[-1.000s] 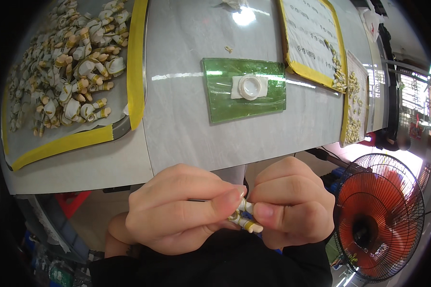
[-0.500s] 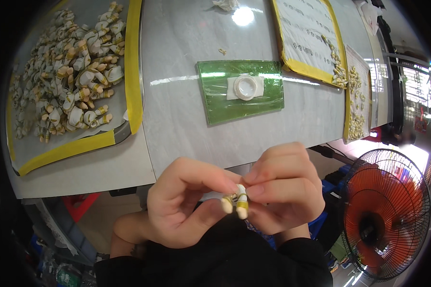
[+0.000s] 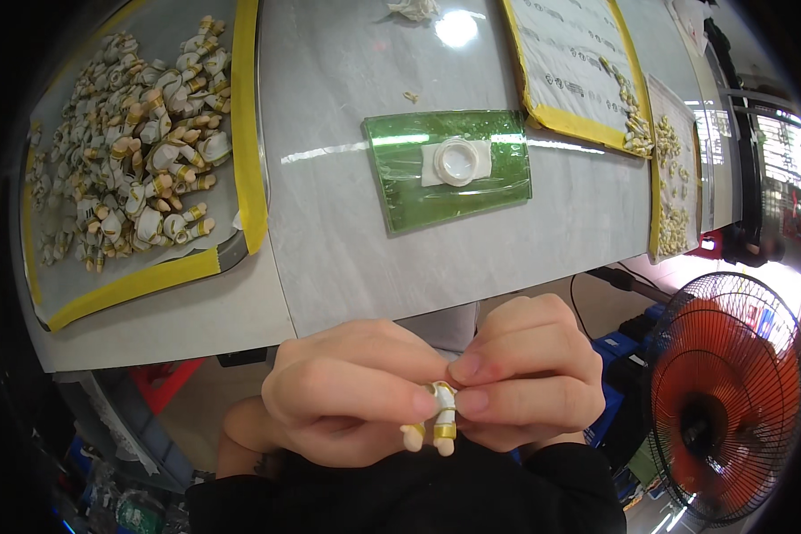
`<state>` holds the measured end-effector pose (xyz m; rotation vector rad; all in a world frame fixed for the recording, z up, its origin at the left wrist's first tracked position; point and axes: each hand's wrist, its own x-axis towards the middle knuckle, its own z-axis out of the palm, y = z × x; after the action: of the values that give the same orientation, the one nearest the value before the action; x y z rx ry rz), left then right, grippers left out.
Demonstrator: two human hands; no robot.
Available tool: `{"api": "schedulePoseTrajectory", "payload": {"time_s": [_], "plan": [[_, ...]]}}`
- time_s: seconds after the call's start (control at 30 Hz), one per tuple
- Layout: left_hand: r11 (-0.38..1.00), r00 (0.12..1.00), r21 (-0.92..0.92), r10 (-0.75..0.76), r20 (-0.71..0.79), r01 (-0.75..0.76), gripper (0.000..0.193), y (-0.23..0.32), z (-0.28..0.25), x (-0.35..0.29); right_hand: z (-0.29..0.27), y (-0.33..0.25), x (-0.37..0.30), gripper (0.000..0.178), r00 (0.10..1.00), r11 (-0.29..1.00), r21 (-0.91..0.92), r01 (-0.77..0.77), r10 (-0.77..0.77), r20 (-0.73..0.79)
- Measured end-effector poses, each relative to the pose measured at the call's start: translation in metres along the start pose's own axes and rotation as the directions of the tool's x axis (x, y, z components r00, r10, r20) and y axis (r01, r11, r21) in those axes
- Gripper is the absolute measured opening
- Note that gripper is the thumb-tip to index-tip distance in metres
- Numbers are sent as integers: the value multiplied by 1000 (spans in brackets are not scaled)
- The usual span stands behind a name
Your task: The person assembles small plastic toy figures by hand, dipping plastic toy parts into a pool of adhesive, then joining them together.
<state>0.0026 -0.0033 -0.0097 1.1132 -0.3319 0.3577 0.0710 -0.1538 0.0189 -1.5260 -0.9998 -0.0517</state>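
Between my fingertips, just off the table's near edge, is a small figurine part (image 3: 444, 402): a white lower body with gold bands and two flesh-coloured feet pointing toward me. My left hand (image 3: 356, 392) pinches it from the left with thumb and forefinger. From the other side, the fingertips of my right hand (image 3: 534, 369) are closed on its upper end and side. Fingers cover part of its top. On the table beyond lies a green glossy slab (image 3: 400, 200), bearing a small round white dish (image 3: 459, 161) on a white pad.
A tray edged with yellow tape (image 3: 251, 116) at the left holds a heap of similar white-and-gold figurine parts (image 3: 156, 151). At the far right, two yellow-taped boards (image 3: 565, 53) carry small pale pieces (image 3: 672, 214). An orange-bladed fan (image 3: 730, 400) stands right of my hands. Crumpled tissue (image 3: 414, 9) lies at the back.
Both hands have come down slightly toward me with the figurine part. My left fingers now lie more across its side, and more of its white body shows.
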Motion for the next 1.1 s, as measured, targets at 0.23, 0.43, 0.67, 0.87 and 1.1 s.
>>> {"api": "schedulePoseTrajectory", "payload": {"time_s": [0.23, 0.43, 0.67, 0.87, 1.1], "plan": [[999, 997, 36, 30, 69, -33, 38, -3, -2, 3, 4, 1, -3, 27, 995, 998, -31, 49, -52, -88], [998, 999, 63, 8, 41, -11, 33, 3, -4, 2, 1, -2, 2, 29, 999, 998, -47, 38, -37, 18], [157, 996, 984, 31, -89, 83, 23, 76, -62, 52, -11, 14, 1, 38, 987, 994, -33, -105, 108, 115], [-24, 973, 996, -215, -88, 84, 25, 110, -111, 138, -23, 21, -19, 34, 968, 972, 15, -235, 236, -90], [389, 885, 808, 47, 463, -443, 34, 27, -189, 271, -38, 20, -29, 26, 959, 973, 3, -232, 229, -166]]}}
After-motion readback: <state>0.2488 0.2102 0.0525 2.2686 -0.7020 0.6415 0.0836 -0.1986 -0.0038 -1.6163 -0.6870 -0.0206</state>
